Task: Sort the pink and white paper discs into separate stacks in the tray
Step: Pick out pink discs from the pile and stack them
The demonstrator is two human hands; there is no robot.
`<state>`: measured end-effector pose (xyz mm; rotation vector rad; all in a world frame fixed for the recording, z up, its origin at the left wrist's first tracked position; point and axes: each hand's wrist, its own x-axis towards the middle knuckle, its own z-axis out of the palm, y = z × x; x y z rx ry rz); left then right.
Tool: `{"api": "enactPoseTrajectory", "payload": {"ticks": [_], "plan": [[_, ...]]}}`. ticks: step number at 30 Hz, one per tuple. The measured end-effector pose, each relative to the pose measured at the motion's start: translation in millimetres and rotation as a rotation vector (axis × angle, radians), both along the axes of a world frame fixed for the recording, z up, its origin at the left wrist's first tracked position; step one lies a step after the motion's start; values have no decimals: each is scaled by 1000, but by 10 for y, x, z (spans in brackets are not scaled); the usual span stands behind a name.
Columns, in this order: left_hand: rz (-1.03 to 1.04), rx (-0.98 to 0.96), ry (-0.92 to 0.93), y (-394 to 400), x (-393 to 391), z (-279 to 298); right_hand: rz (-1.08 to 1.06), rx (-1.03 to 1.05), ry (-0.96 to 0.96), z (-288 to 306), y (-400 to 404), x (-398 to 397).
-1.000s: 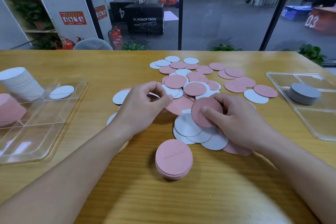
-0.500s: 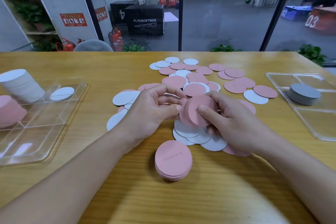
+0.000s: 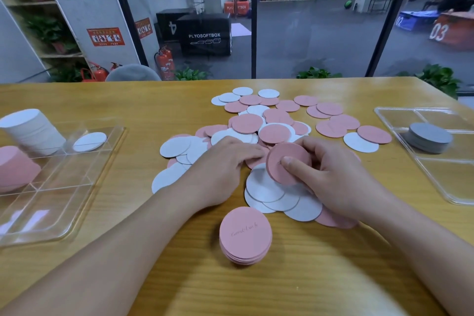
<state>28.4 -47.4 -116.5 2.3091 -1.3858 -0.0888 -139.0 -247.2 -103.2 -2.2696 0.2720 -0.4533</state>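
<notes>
Fingers (image 3: 295, 164) of my right hand (image 3: 331, 182) pinch pink discs (image 3: 282, 161) above the loose pile (image 3: 272, 123); left hand (image 3: 218, 169) reaches flat beside them. Gathering pinks; next, probably another pink from the pile

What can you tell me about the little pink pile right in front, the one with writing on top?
The pink pile is a short, neat stack of round discs that look like thin paper or card. The top disc bears faint handwriting, too blurred to read surely. It stands flat on the wooden table, nearest the camera, between the two forearms. Nothing touches it but the table; it sits just clear of the loose white discs behind it.
</notes>
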Motion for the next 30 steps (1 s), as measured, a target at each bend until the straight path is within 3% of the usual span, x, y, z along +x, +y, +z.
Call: {"api": "enactPoseTrajectory", "payload": {"ticks": [4, 8, 11, 17, 20, 24, 30], "plan": [[56, 73, -41, 66, -4, -16, 25, -20, 14, -13, 12, 8], [109, -26, -99, 174, -79, 12, 26, -29, 21, -35, 4, 4], [135, -77, -45, 213, -74, 33, 29, -27, 18, -34, 1, 1], [172, 150, 5, 267, -87, 118, 30, -23, 23, -29, 6, 2], [196, 175, 53, 255, -109, 130, 28, -38, 27, -30, 4, 10], [258, 24, 154, 263, -118, 178, 25, -43, 31, -22, 10, 0], [343, -363, 239, 267, -56, 221, 22, -43, 30, -24, 23, -4]]}}
